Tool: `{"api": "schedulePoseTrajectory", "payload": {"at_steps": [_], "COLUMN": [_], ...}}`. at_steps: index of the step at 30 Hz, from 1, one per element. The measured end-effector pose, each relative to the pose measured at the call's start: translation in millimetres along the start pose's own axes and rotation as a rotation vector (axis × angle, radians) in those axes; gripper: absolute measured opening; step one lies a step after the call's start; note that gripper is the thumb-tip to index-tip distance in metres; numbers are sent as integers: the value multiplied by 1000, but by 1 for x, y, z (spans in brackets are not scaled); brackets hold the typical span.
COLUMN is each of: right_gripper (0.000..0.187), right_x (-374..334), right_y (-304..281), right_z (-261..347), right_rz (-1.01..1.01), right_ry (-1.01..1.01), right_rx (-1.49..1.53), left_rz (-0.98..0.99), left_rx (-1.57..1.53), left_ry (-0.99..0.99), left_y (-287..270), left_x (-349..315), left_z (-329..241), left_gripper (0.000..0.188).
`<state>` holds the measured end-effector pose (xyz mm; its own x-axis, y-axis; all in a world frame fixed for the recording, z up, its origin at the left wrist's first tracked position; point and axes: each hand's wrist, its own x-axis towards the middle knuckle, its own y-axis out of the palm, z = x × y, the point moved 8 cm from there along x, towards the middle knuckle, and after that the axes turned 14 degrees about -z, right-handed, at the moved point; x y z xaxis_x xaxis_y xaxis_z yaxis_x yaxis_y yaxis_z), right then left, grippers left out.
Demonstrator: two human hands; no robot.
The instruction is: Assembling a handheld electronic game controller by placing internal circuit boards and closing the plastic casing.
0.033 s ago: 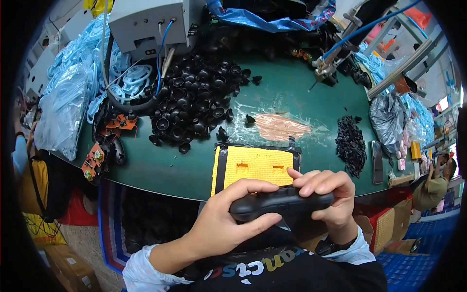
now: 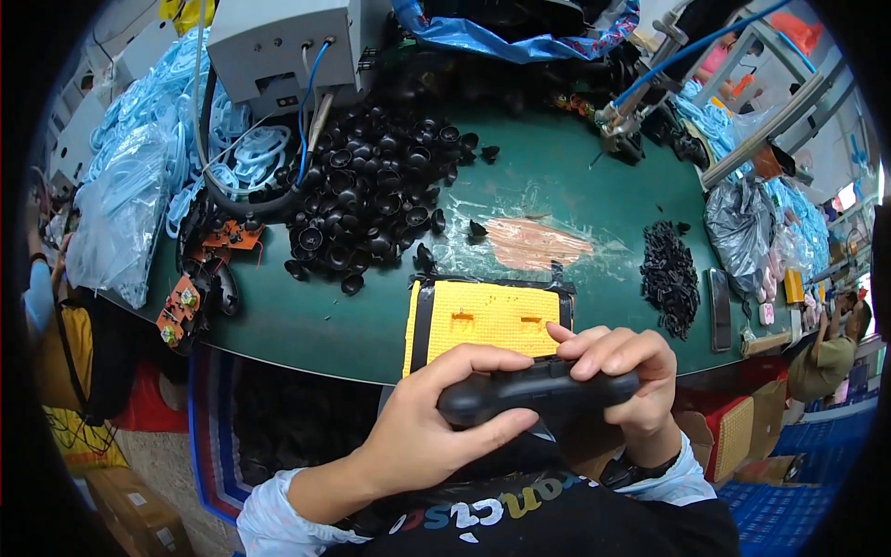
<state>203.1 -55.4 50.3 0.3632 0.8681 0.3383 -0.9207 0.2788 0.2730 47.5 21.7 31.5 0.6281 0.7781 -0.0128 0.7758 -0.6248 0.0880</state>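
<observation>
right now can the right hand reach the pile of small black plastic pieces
Probably yes: only green tabletop lies between right hand and pile, though its fingers hold a rounded black plastic casing.

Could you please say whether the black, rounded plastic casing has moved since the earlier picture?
No; the casing shows no clear shift against the yellow, textured rectangular mat.

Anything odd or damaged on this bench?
Yes. The green table has a ragged brown patch beyond the yellow pad, edged with shiny film; the surface looks worn or torn. A stray black piece lies by its left edge, apart from the heap. The held casing shows no obvious damage.
</observation>
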Motion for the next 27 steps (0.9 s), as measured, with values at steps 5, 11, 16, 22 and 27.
{"api": "schedulePoseTrajectory", "payload": {"at_steps": [5,11,16,22,27], "right_gripper": [33,27,35,42,34], "right_x": [-2,-4,8,-4,-35], "right_y": [7,2,-6,-24,-22], "right_z": [5,6,5,-34,-48], "right_rz": [71,20,142,155,187], "right_ry": [-65,-91,-388,-559,-612], "right_rx": [-4,-66,-659,-890,-947], "left_rz": [-27,-73,-93,-26,79], "left_rx": [-37,-15,243,377,838], "left_ry": [85,116,433,743,722], "left_y": [1,2,-4,-1,15], "left_x": [-6,-5,25,51,26], "left_z": [2,2,0,25,31], "left_gripper": [37,36,37,36,45]}}
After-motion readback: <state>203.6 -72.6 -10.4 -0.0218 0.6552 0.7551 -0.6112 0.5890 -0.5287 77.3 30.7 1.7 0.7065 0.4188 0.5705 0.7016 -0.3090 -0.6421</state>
